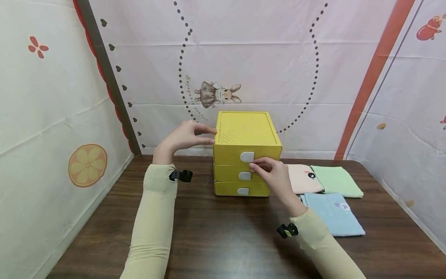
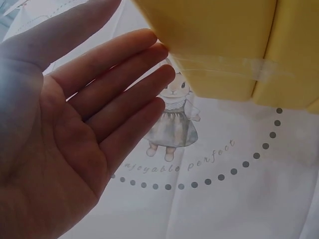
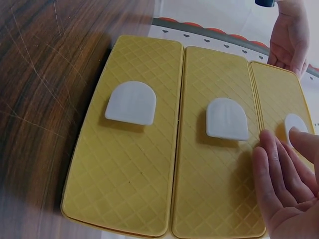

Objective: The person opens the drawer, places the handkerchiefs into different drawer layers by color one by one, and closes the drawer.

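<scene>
A yellow three-drawer storage box [image 1: 244,130] stands at the back of the table, each drawer with a white rounded handle. At its upper left edge, my left hand [image 1: 184,136] touches the side with fingertips and thumb. The left wrist view shows these fingers [image 2: 119,79] nearly straight, against the yellow side wall [image 2: 214,59]. My right hand [image 1: 275,176] pinches the top drawer's white handle [image 1: 247,156] at its lower right. Seen from the right wrist, the thumb lies over that handle [image 3: 294,124], with the other fingers below it. All three drawers are closed.
Right of the box lie folded cloths: a pink one [image 1: 301,180] with a face print, a green one [image 1: 338,181] and a light blue one [image 1: 336,215] nearer me. Printed white curtains [image 1: 251,69] rise behind the brown wooden table [image 1: 216,240] and along both sides.
</scene>
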Tool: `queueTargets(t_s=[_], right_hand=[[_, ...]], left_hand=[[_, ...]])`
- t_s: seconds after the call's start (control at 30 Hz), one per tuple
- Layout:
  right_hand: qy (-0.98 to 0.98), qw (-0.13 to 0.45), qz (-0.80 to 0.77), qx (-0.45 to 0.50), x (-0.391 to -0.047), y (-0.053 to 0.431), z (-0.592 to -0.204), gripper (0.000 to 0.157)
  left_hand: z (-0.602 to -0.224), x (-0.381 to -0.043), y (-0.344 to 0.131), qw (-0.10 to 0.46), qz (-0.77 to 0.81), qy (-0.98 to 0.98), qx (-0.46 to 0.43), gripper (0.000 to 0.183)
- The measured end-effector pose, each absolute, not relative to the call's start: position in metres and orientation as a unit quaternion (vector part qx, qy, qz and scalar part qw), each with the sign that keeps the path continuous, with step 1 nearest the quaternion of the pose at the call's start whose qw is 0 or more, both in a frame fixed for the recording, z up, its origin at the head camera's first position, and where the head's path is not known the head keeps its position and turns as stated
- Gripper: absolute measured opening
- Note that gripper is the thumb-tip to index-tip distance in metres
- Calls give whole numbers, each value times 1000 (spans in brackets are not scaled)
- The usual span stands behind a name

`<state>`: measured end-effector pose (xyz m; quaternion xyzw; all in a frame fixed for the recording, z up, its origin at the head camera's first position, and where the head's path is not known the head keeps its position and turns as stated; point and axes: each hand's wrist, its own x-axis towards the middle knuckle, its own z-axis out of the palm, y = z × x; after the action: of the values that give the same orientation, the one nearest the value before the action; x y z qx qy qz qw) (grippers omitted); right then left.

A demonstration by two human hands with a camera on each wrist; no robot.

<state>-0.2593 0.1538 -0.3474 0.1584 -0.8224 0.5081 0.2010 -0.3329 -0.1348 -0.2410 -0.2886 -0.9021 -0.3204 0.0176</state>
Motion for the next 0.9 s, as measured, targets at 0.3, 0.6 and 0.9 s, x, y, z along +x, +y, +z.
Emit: queueTargets(t_s=[0.3, 0.6, 0.9], right_hand=[[-809, 205, 530, 151, -260, 151, -347, 22], [-792, 220, 550, 149, -260, 147, -349, 19], [-782, 220, 565, 147, -258, 146, -351, 20]], left_hand=[[-241, -335, -136, 11, -327, -899, -291, 38], [-240, -334, -136, 9, -336, -896, -290, 41], [-242, -336, -137, 13, -338, -894, -294, 40]])
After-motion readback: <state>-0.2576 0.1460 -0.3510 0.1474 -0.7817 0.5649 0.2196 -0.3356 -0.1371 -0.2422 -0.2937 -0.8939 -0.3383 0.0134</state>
